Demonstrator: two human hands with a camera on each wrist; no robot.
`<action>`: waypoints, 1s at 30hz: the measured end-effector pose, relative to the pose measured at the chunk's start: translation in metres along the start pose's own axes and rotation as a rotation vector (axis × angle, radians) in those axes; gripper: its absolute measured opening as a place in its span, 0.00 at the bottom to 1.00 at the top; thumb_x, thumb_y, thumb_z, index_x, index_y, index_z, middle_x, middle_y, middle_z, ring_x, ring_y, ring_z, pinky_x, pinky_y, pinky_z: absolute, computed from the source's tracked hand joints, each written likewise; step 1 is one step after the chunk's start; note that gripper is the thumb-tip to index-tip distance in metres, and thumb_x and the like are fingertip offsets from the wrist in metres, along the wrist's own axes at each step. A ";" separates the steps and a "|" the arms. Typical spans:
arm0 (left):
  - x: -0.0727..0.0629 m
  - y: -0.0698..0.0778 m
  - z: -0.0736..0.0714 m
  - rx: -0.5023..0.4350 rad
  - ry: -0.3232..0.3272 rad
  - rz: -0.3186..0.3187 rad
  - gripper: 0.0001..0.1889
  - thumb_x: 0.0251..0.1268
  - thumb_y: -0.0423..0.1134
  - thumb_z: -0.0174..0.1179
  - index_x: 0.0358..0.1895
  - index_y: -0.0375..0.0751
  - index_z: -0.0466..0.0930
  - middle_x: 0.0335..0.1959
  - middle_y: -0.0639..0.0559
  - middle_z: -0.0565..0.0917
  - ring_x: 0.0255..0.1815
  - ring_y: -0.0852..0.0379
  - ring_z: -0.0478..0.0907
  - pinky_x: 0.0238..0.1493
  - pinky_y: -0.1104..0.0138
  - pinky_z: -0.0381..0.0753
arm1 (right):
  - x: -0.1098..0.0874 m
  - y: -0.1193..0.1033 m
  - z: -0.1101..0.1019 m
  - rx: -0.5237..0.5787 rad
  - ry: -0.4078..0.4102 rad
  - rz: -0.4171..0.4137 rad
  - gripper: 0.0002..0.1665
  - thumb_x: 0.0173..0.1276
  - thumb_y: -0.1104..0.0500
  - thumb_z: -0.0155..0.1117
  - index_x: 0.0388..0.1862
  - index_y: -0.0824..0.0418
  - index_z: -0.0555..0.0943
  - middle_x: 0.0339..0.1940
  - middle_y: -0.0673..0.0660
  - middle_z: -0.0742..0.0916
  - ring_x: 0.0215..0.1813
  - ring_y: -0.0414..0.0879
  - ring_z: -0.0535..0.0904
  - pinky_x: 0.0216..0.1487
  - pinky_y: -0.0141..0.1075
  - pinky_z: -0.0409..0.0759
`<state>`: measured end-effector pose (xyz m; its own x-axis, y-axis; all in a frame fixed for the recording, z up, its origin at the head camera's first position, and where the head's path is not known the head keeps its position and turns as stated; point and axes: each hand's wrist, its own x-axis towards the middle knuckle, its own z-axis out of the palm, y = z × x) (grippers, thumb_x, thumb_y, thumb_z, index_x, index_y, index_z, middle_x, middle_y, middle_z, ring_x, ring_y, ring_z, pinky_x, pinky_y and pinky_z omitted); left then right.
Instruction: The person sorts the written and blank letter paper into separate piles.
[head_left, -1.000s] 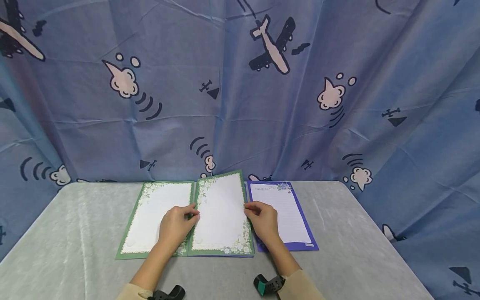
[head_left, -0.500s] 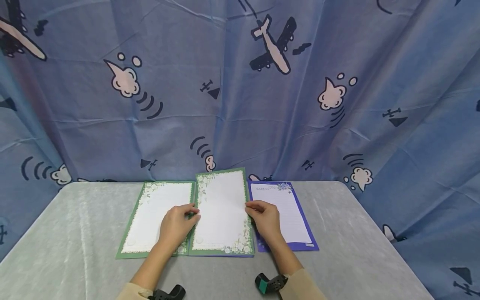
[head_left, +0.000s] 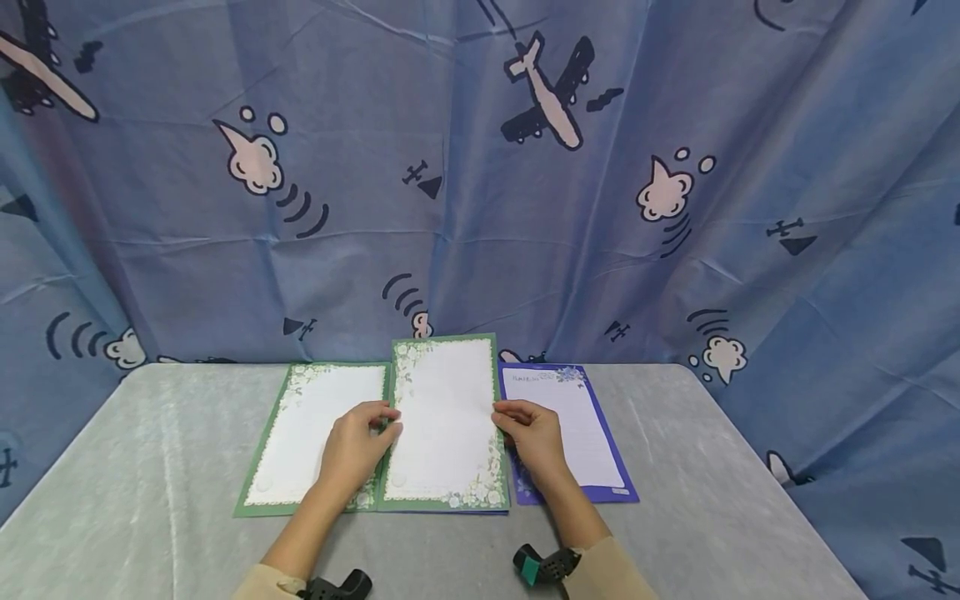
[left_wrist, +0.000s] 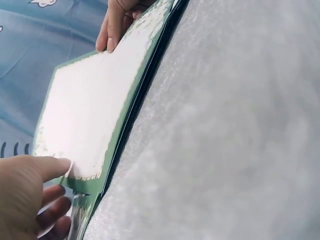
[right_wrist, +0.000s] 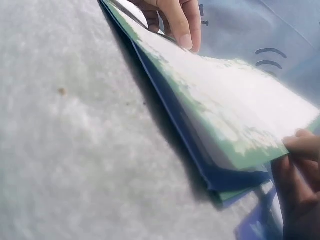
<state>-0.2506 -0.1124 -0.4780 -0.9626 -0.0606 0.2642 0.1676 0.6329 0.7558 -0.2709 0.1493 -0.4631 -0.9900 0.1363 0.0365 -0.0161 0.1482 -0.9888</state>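
Observation:
My left hand (head_left: 358, 446) pinches the left edge of a white sheet of letter paper (head_left: 445, 417) with a green floral border. Thumb and fingers of my right hand (head_left: 534, 440) pinch its right edge. In the head view the sheet's far end stands higher than its neighbours, tilted up, while its near end lies low. Through the right wrist view, dark blue and green edges of more paper (right_wrist: 190, 145) show beneath the sheet (right_wrist: 235, 95). A matching green-bordered sheet (head_left: 315, 433) lies to the left, partly under my left hand and forearm.
A purple-bordered lined sheet (head_left: 570, 442) lies on the right, partly covered by my right hand. Grey cloth covers the table (head_left: 187, 433). A blue curtain (head_left: 352, 183) printed with planes and clouds hangs behind its back edge.
The middle sheet's far end has risen a little and its top edge has become more level. My right hand has shifted slightly right with the edge; the left has hardly moved.

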 end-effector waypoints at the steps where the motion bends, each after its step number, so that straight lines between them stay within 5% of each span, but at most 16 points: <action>1: 0.000 0.000 0.000 -0.015 0.002 -0.004 0.09 0.63 0.39 0.70 0.46 0.47 0.89 0.57 0.46 0.86 0.46 0.53 0.84 0.42 0.60 0.80 | 0.000 0.000 0.000 0.005 -0.001 0.005 0.12 0.63 0.66 0.72 0.46 0.69 0.88 0.38 0.59 0.92 0.31 0.35 0.81 0.29 0.27 0.79; 16: 0.004 0.006 -0.005 -0.203 0.015 -0.075 0.09 0.63 0.34 0.69 0.45 0.43 0.90 0.40 0.47 0.89 0.35 0.58 0.79 0.30 0.72 0.76 | 0.001 0.000 0.000 0.044 -0.017 0.023 0.13 0.63 0.67 0.72 0.46 0.69 0.87 0.35 0.53 0.92 0.31 0.35 0.82 0.29 0.27 0.79; 30: 0.007 0.015 -0.025 -0.224 -0.045 -0.122 0.11 0.67 0.36 0.66 0.50 0.45 0.89 0.48 0.46 0.89 0.37 0.57 0.81 0.33 0.69 0.79 | -0.006 -0.014 0.001 -0.009 -0.061 0.009 0.13 0.66 0.63 0.71 0.49 0.64 0.88 0.40 0.54 0.91 0.35 0.37 0.83 0.33 0.29 0.81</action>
<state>-0.2492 -0.1228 -0.4498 -0.9863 -0.0882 0.1392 0.0874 0.4361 0.8957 -0.2651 0.1455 -0.4500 -0.9968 0.0778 0.0189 -0.0066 0.1559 -0.9878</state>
